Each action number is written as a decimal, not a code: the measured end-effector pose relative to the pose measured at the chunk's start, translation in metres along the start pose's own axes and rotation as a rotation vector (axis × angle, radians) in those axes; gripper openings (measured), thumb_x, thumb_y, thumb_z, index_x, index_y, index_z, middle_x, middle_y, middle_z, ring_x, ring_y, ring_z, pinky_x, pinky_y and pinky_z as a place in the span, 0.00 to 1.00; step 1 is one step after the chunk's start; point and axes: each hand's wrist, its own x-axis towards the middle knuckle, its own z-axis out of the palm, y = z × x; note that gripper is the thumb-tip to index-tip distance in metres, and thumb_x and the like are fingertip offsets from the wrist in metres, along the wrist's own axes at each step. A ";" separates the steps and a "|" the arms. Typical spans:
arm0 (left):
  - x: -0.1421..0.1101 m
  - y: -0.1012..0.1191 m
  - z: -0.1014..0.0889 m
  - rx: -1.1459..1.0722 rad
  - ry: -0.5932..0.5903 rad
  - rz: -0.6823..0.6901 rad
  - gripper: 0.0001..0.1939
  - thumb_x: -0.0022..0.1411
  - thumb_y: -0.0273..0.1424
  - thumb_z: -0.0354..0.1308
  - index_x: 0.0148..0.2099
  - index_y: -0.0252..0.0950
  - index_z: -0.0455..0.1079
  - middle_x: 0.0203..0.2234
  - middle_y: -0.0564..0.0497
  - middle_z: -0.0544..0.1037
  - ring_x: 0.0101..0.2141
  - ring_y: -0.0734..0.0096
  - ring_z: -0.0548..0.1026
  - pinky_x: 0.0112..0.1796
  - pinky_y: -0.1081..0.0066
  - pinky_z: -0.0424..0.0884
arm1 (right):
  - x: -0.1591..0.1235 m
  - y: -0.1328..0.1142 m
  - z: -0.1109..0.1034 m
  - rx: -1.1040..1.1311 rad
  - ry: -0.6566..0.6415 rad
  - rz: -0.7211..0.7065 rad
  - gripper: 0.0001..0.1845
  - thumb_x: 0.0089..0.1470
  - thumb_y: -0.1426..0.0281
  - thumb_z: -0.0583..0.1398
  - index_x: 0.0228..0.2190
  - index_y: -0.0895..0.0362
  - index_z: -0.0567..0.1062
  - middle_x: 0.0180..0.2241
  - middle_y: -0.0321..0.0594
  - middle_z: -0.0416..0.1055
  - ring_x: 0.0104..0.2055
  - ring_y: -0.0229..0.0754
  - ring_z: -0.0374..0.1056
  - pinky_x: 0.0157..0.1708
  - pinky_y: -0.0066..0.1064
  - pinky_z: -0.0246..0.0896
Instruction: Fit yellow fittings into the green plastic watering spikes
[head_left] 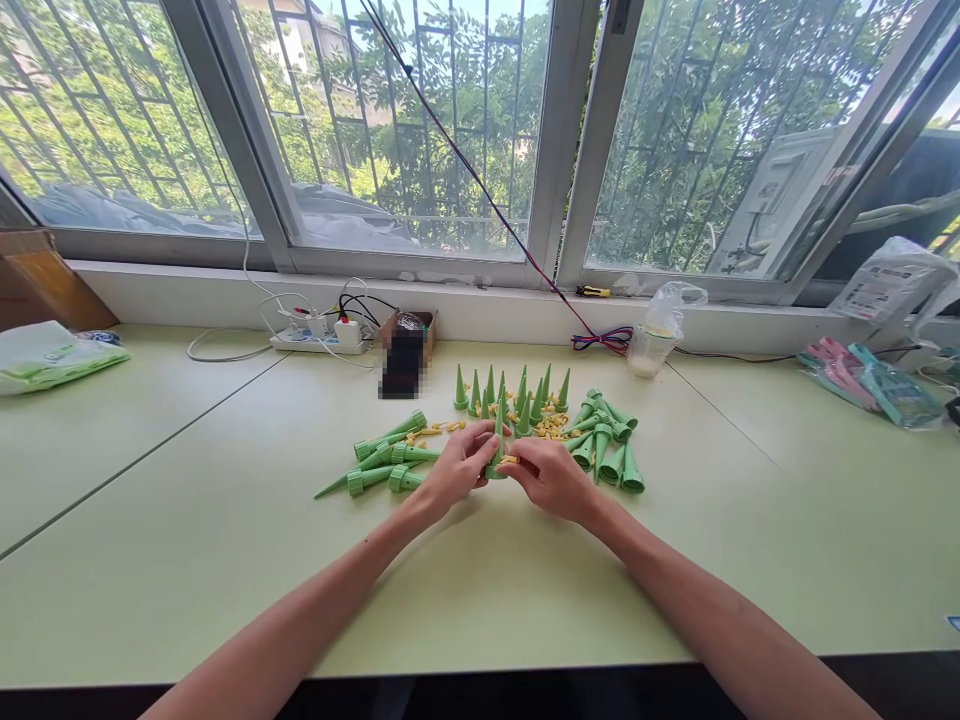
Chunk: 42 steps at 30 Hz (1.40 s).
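Observation:
My left hand point(459, 465) is closed around a green cone-shaped spike point(498, 442) held upright above the pale green table point(225, 520). My right hand point(551, 477) pinches a small yellow piece point(510, 459) against the base of that spike. Several green spikes lie on their sides to the left point(386, 460) and to the right point(607, 440). More spikes stand upright in a row point(510, 392) behind my hands, with small yellow pieces point(551, 425) scattered among them.
A power strip with white cables point(319, 338) lies by the window sill beside a small box point(409, 350). A clear bag with a cup point(656, 335) stands at the back right, packaged items point(870, 385) at far right, a plastic bag point(52, 355) at far left.

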 end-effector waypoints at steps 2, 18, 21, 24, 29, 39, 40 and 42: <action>0.000 -0.001 0.000 -0.001 -0.009 0.008 0.20 0.61 0.47 0.54 0.49 0.40 0.68 0.25 0.55 0.65 0.22 0.80 0.56 0.19 0.82 0.55 | 0.000 -0.001 0.000 -0.032 0.005 -0.024 0.19 0.61 0.66 0.56 0.21 0.56 0.59 0.20 0.31 0.56 0.23 0.34 0.50 0.26 0.26 0.47; -0.001 -0.001 0.004 -0.063 -0.071 0.110 0.18 0.67 0.44 0.48 0.43 0.35 0.68 0.21 0.57 0.62 0.19 0.80 0.57 0.20 0.78 0.58 | -0.001 -0.015 0.004 -0.209 0.117 -0.108 0.20 0.61 0.69 0.54 0.18 0.58 0.67 0.17 0.35 0.66 0.19 0.32 0.56 0.23 0.25 0.46; -0.002 -0.001 0.004 -0.069 -0.068 0.109 0.18 0.67 0.44 0.47 0.43 0.35 0.68 0.21 0.56 0.63 0.20 0.80 0.59 0.21 0.78 0.59 | 0.000 -0.015 0.006 -0.205 0.136 -0.106 0.20 0.60 0.71 0.53 0.18 0.58 0.68 0.18 0.36 0.68 0.18 0.32 0.58 0.23 0.25 0.48; -0.002 -0.001 0.005 -0.078 -0.064 0.110 0.17 0.67 0.44 0.48 0.42 0.35 0.67 0.22 0.56 0.63 0.20 0.79 0.59 0.21 0.78 0.61 | 0.000 -0.014 0.008 -0.201 0.165 -0.098 0.20 0.61 0.72 0.52 0.18 0.58 0.69 0.18 0.36 0.69 0.19 0.31 0.59 0.24 0.25 0.49; -0.002 -0.002 0.007 -0.107 -0.059 0.110 0.15 0.65 0.43 0.50 0.38 0.35 0.65 0.23 0.56 0.64 0.21 0.79 0.61 0.23 0.77 0.64 | -0.001 -0.014 0.009 -0.220 0.213 -0.096 0.20 0.60 0.73 0.52 0.17 0.58 0.68 0.17 0.35 0.68 0.18 0.31 0.58 0.24 0.25 0.49; -0.002 -0.003 0.009 -0.101 -0.054 0.140 0.15 0.65 0.43 0.51 0.34 0.36 0.63 0.21 0.57 0.66 0.21 0.79 0.63 0.24 0.76 0.60 | -0.002 -0.017 0.012 -0.236 0.243 -0.094 0.20 0.58 0.73 0.54 0.15 0.57 0.66 0.14 0.33 0.65 0.16 0.31 0.56 0.22 0.26 0.48; -0.002 -0.003 0.010 -0.096 -0.051 0.144 0.15 0.65 0.43 0.51 0.34 0.36 0.63 0.22 0.57 0.65 0.21 0.79 0.63 0.24 0.76 0.60 | -0.002 -0.017 0.012 -0.233 0.245 -0.095 0.20 0.58 0.73 0.54 0.15 0.57 0.66 0.14 0.33 0.65 0.16 0.31 0.56 0.22 0.26 0.48; -0.003 -0.003 0.010 -0.083 -0.047 0.151 0.16 0.65 0.43 0.51 0.34 0.35 0.63 0.22 0.57 0.65 0.22 0.80 0.62 0.25 0.77 0.60 | -0.003 -0.017 0.013 -0.228 0.245 -0.095 0.20 0.57 0.73 0.54 0.15 0.57 0.65 0.14 0.33 0.65 0.16 0.31 0.56 0.22 0.26 0.48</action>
